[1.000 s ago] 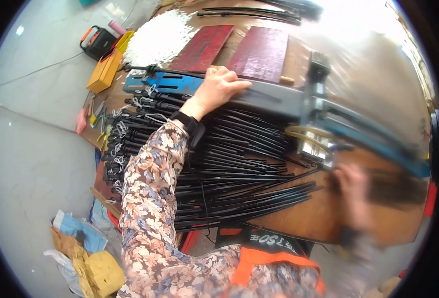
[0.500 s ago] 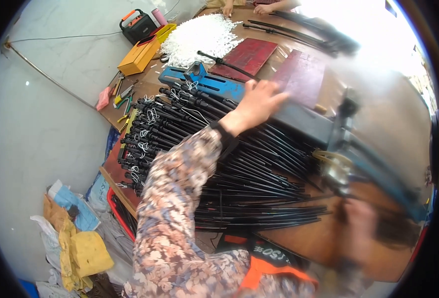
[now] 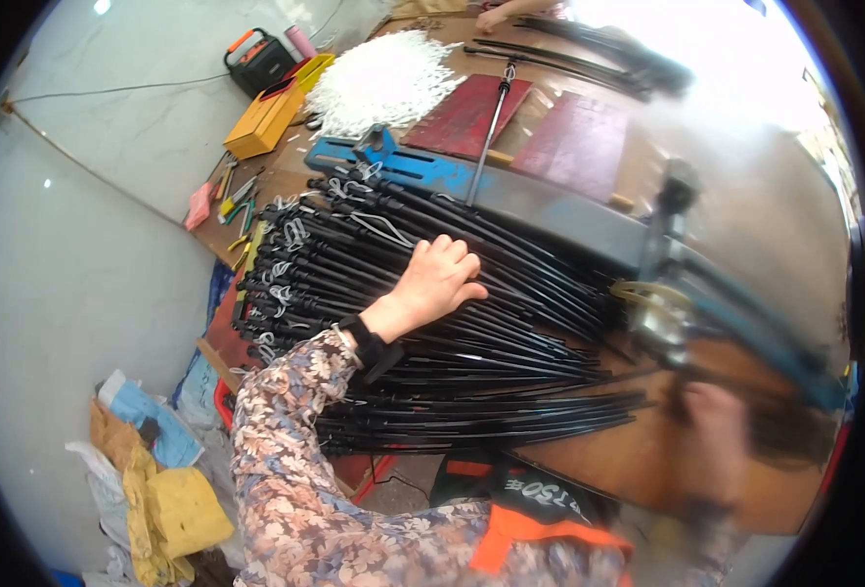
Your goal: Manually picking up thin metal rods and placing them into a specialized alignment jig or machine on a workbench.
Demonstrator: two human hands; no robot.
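Observation:
My left hand (image 3: pixel 437 284) is over a wide heap of thin black rods (image 3: pixel 510 303), fingers bent and thumb apart. Nothing shows in its grip. White cord loops (image 3: pixel 295 230) hang at the rods' left ends. One separate rod (image 3: pixel 492 127) lies on a slant, its lower end at the blue-and-grey metal beam (image 3: pixel 413 168) and its black tip over a dark red board. On the right, my right hand (image 3: pixel 716 421) is smeared, just below a metal fixture (image 3: pixel 659 323) at the beam's right end; whether it holds anything is hidden.
A pile of white pieces (image 3: pixel 383 83), a yellow box (image 3: pixel 263 119) and a black case (image 3: pixel 259 64) stand at the far left. Hand tools (image 3: pixel 242 201) lie by the wall. Two dark red boards (image 3: pixel 574 147) lie beyond the beam. Another person's hand (image 3: pixel 491 20) shows at the far edge.
My left hand has come back toward me and left, from the beam to the heap. The separate rod has swung from lying leftward to a steeper slant. My right hand stays near the fixture.

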